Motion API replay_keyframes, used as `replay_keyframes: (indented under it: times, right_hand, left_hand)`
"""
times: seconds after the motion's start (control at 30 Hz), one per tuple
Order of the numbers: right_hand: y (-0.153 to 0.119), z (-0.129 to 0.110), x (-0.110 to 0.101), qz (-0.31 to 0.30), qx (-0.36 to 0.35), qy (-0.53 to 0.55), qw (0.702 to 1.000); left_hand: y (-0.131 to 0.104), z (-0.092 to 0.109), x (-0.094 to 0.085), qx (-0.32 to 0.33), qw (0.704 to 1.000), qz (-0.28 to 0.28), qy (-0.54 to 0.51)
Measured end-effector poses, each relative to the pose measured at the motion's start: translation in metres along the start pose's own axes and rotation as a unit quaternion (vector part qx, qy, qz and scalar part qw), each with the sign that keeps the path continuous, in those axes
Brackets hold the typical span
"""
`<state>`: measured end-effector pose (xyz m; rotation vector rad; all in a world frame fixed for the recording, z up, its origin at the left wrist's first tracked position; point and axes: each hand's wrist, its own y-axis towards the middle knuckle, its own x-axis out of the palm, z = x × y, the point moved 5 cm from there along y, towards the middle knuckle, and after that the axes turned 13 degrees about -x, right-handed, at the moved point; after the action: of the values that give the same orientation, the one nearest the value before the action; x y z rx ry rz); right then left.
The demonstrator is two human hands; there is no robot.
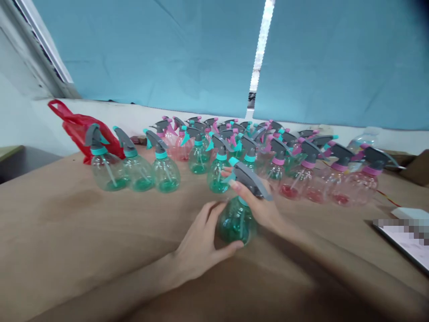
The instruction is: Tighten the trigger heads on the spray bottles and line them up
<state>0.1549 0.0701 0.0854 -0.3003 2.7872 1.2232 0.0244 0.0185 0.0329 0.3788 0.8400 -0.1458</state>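
Observation:
A round, clear green spray bottle (234, 223) with a grey and turquoise spray head (250, 176) is between my two hands, tilted slightly. My left hand (199, 246) wraps its body from the left, with the thumb low across the front. From the right, my right hand (263, 210) grips the neck just under the spray head, partly hiding the collar. Right behind it stands another green spray bottle (217, 176). Three more green ones, among them this bottle (166, 174), stand to the left. Bottles with pink collars, such as this pink spray bottle (338, 181), stand to the right.
Several more spray bottles crowd the back of the brown table (100, 241). A red plastic bag (78, 127) lies at the back left. At the right edge are a tablet-like device (402, 237), a white box (412, 213) and a cardboard piece (417, 167). A blue curtain (167, 53) hangs behind.

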Motion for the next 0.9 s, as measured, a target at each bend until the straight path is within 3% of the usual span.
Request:
replay_keyframes:
  times: [0.17, 0.3, 0.47, 0.6, 0.73, 0.83, 0.9]
  right_hand:
    - [0.023, 0.004, 0.052, -0.026, -0.023, -0.006, 0.999]
    - [0.041, 0.008, 0.070, -0.079, -0.064, -0.074, 0.992]
    - [0.055, 0.003, 0.054, -0.154, -0.132, -0.194, 0.960]
    - [0.066, -0.003, 0.022, -0.094, -0.134, -0.323, 0.932]
    - [0.079, 0.000, 0.003, -0.055, -0.099, -0.490, 0.864]
    - [0.086, 0.009, 0.003, -0.075, -0.058, -0.558, 0.824]
    - [0.090, 0.018, 0.006, -0.094, -0.031, -0.572, 0.814]
  left_hand:
    - [0.001, -0.014, -0.035, -0.034, 0.995, 0.070, 0.069]
    - [0.005, -0.027, -0.054, -0.023, 0.980, 0.119, 0.158]
    - [0.015, -0.043, -0.075, -0.003, 0.953, 0.185, 0.241]
    - [0.031, -0.052, -0.084, -0.011, 0.926, 0.215, 0.311]
    - [0.048, -0.058, -0.087, -0.017, 0.912, 0.215, 0.350]
    - [0.059, -0.064, -0.090, -0.028, 0.899, 0.216, 0.379]
    - [0.064, -0.066, -0.092, -0.026, 0.893, 0.217, 0.394]
